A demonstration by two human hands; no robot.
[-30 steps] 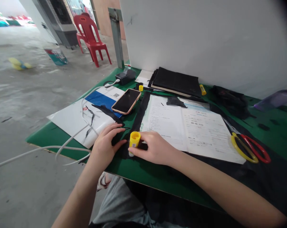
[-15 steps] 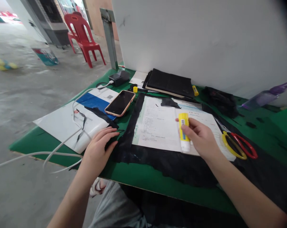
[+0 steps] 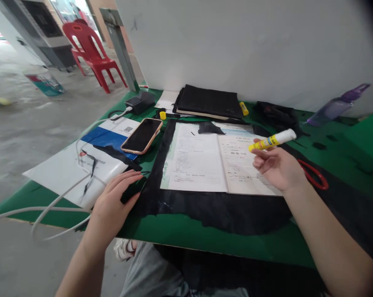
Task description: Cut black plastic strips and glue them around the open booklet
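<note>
My right hand (image 3: 279,167) grips a yellow glue stick (image 3: 271,140) between thumb and fingers, held tilted with its white end up to the right. Below it lies an open book (image 3: 195,161), spread flat on a black sheet (image 3: 186,210) that shows around its edges. A small black scrap (image 3: 209,128) rests on the top of the pages. My left hand (image 3: 113,202) lies with loosely bent fingers at the black sheet's left edge, beside a white folder (image 3: 71,169), and holds nothing visible. Red-handled scissors (image 3: 316,175) are partly hidden behind my right hand.
A phone (image 3: 142,135) and a yellow cap (image 3: 163,115) lie left of the book. Behind are a black-covered book (image 3: 209,101), another small yellow piece (image 3: 243,108) and a purple spray bottle (image 3: 337,106). A white cable (image 3: 55,202) loops over the table's left side.
My right hand has moved right and turned the glue stick from upright, white end down, to tilted with the white end up. The view has shifted slightly; my left hand stays by the sheet's edge.
</note>
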